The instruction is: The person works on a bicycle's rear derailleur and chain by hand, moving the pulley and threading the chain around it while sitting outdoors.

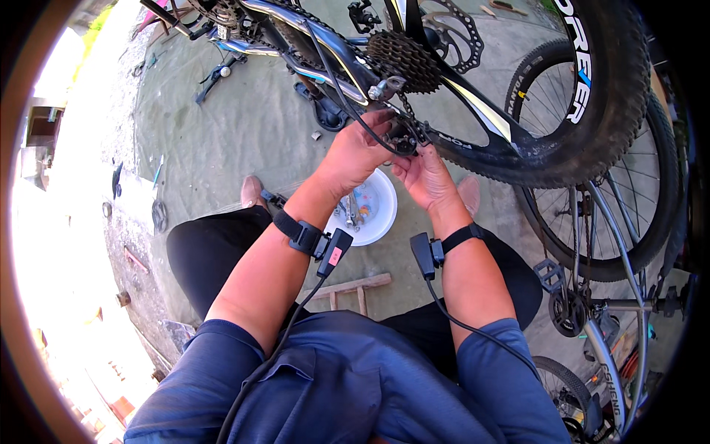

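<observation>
Both my hands are at the rear derailleur (403,139) of a bike, below its cassette (404,62). My left hand (355,154) is closed around the derailleur's left side, fingertips partly hidden behind it. A black cable housing (342,95) curves down from the frame and passes across those fingers. From the lower right, my right hand (425,176) pinches at the derailleur's lower end, and the exact part between its fingertips is too small to make out. The chain (404,106) runs from the cassette down to the derailleur.
A white bowl (386,214) with small metal parts stands below my hands, between my feet. The large rear tyre (592,159) is close on the right. Another bike (629,259) stands beyond it. A wooden stool (351,286) is near my lap. Tools lie on the ground sheet at left.
</observation>
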`<control>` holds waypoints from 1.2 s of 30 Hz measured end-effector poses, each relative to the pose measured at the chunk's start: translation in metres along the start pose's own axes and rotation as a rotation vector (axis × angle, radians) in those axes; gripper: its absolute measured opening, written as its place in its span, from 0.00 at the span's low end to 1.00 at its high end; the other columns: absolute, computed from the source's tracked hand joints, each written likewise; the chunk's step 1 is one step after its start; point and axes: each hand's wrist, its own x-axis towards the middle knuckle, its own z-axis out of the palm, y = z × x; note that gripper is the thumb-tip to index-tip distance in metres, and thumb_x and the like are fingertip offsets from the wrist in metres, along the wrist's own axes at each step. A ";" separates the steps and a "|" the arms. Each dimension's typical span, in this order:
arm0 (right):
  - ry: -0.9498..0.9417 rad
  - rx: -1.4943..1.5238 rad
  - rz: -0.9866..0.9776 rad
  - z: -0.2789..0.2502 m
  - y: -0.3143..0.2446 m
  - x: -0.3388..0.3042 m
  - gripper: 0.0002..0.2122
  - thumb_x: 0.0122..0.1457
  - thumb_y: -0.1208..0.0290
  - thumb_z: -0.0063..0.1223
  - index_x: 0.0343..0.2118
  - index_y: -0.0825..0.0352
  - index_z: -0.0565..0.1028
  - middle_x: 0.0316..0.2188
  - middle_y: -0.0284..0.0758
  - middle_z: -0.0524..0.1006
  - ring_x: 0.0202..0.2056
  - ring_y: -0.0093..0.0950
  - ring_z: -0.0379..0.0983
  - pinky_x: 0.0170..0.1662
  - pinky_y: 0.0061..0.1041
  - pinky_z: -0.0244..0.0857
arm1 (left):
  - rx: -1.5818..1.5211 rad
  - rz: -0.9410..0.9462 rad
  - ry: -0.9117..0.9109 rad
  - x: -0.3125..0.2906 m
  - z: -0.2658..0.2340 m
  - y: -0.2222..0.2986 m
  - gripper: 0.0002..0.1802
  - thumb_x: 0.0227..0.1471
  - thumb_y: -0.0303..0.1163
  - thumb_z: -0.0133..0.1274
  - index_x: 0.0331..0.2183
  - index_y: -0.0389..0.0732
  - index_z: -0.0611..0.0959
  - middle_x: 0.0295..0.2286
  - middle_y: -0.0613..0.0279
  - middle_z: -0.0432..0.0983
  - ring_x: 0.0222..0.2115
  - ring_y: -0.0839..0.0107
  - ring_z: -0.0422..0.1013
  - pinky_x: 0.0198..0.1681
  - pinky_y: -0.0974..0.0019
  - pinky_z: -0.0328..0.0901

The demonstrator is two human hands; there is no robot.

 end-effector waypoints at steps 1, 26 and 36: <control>0.012 -0.021 -0.001 0.000 0.001 0.002 0.19 0.59 0.61 0.50 0.53 0.57 0.69 0.41 0.30 0.77 0.37 0.24 0.77 0.35 0.20 0.66 | 0.050 -0.008 0.072 -0.006 0.005 0.001 0.26 0.51 0.24 0.55 0.52 0.29 0.70 0.47 0.53 0.72 0.52 0.65 0.66 0.53 0.64 0.64; 0.055 -1.315 0.099 0.042 -0.080 -0.006 0.10 0.56 0.69 0.55 0.39 0.67 0.76 0.26 0.25 0.72 0.29 0.17 0.64 0.35 0.19 0.60 | -0.240 -0.271 0.209 0.013 0.000 -0.050 0.47 0.40 0.36 0.70 0.55 0.31 0.60 0.41 0.58 0.72 0.39 0.71 0.71 0.41 0.67 0.66; -0.124 -0.855 0.224 0.052 -0.097 -0.017 0.22 0.55 0.70 0.47 0.54 0.68 0.67 0.46 0.32 0.75 0.49 0.26 0.71 0.51 0.30 0.63 | -0.223 -0.098 0.226 0.011 -0.004 -0.055 0.45 0.41 0.28 0.68 0.56 0.28 0.60 0.43 0.55 0.70 0.40 0.72 0.69 0.44 0.69 0.66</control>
